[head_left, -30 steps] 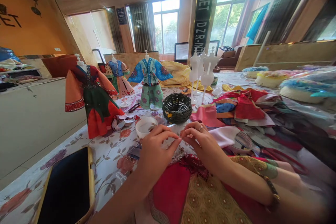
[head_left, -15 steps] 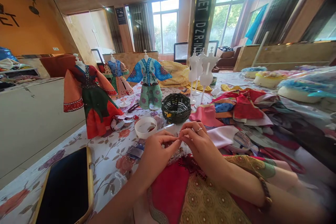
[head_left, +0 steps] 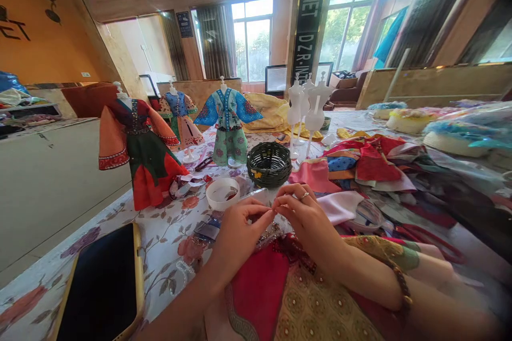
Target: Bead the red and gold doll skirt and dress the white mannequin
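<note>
My left hand (head_left: 244,229) and my right hand (head_left: 302,218) meet at the fingertips in the middle of the view. Both are closed in a pinch; whatever lies between the fingers is too small to make out. Under them is a clear bag of small beads (head_left: 270,232). Below my wrists lies a doll-sized garment (head_left: 260,287) in crimson and patterned gold cloth, with dark red trim near my right palm. Just beyond the hands stand a round white dish (head_left: 220,195) and a dark woven basket (head_left: 269,165).
A phone (head_left: 98,282) lies at the left. Dressed doll forms (head_left: 140,149) stand behind it, and bare white mannequins (head_left: 314,112) rise past the basket. Fabric pieces (head_left: 376,162) and red-handled scissors (head_left: 436,240) cover the right. Trimmed hats (head_left: 452,138) sit farther back.
Almost nothing differs. Both hands keep their pinch at nearly the same spot, and the whole view has shifted very slightly.
</note>
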`<state>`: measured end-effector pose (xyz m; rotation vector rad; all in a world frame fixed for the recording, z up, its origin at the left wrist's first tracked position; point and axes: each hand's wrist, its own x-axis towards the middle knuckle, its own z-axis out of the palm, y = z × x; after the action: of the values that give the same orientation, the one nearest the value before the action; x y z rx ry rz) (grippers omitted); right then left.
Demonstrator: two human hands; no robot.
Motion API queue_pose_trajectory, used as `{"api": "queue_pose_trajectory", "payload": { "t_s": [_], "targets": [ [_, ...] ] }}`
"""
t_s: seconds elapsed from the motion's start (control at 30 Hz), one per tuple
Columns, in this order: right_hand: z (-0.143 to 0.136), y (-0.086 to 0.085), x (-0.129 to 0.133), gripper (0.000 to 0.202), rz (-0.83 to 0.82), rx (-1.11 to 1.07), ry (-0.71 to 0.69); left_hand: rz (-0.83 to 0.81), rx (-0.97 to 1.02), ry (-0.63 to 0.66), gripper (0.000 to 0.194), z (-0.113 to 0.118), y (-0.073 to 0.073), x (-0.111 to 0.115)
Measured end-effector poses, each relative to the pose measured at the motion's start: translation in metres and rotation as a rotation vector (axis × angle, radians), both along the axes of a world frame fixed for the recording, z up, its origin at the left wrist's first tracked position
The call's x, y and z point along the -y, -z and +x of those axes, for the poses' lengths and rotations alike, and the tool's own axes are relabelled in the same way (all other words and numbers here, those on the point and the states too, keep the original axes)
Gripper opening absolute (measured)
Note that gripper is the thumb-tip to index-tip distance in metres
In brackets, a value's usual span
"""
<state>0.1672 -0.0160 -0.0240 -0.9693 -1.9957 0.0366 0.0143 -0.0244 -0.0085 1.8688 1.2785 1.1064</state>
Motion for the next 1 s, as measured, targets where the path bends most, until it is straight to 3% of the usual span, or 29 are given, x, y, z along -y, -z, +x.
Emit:
{"api": "queue_pose_trajectory", "payload": {
  "t_s": [0.43, 0.73, 1.0],
  "targets": [
    [-0.0018, 0.0069, -0.007, 0.02, 0.064, 0.088, 0.002, 0.024, -0.015, -0.008, 0.017, 0.0003, 0.0014, -0.0013],
    [-0.0003, 0.0065, -0.0101, 0.017, 0.161, 0.157, -0.019, -0.282, 0.257, 0.021, 0.028, 0.0031, -0.0022, 0.0033],
    [0.0004, -0.0006, -0.0075, 0.022, 0.237, 0.078, -0.013, -0.186, 0.248, -0.029, 0.025, 0.0016, -0.0024, 0.0023]
  ]
}}
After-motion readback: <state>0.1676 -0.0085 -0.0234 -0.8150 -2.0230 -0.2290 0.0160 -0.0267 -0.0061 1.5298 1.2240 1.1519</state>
